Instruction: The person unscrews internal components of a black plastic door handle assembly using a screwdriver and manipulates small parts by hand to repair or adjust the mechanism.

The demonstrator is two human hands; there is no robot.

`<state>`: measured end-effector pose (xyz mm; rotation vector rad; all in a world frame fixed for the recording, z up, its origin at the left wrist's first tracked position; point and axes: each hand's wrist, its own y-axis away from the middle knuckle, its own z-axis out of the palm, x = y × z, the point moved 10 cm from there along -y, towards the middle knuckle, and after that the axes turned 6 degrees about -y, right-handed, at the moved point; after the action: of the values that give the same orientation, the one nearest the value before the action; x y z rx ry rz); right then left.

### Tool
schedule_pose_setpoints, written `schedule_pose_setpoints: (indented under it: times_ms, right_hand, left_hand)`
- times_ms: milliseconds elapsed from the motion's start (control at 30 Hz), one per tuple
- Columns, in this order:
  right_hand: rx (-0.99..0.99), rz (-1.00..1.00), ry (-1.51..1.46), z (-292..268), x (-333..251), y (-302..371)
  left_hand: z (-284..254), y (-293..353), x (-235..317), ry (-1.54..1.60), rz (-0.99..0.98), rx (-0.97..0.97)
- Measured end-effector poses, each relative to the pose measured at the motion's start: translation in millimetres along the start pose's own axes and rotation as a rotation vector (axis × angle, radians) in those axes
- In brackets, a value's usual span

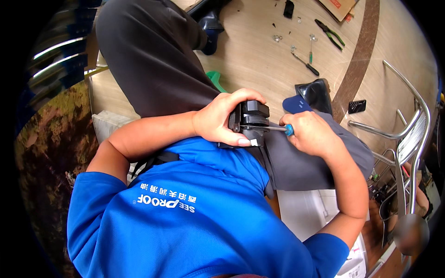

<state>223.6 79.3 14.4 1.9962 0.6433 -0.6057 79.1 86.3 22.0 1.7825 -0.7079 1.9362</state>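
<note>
On the wooden floor ahead, a brown cardboard box (340, 7) lies at the far edge, near green-handled pliers (330, 33) and a black-handled screwdriver (306, 64). In the person's lap, the left hand (220, 119) is wrapped tightly around a black plastic part (252, 118) bearing a small white label. The right hand (311, 134) is closed on a blue-handled screwdriver (288, 129), its shaft meeting the part.
</note>
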Motion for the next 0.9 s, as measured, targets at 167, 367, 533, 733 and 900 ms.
schedule_pose_setpoints:
  times_ms: [167,367,533,733,900]
  right_hand:
    - [0.113,-0.113,-0.208,-15.8,-12.0,13.7]
    - [0.119,-0.11,-0.087,-31.0,32.6,31.0]
    - [0.291,0.011,-0.452,-66.5,52.5,54.3]
    - [0.394,-0.008,-0.295,-79.6,27.1,57.4]
    - [0.47,-0.087,-0.355,-91.8,12.2,70.5]
  left_hand:
    - [-1.4,1.7,3.9,0.024,0.01,-0.033]
    - [-4.3,3.9,-12.4,0.229,-0.146,0.022]
    - [-6.3,3.4,-6.5,0.16,-0.08,-0.004]
    - [-7.3,0.6,6.7,0.071,0.002,-0.039]
    - [-4.8,-2.8,10.4,-0.066,-0.053,-0.071]
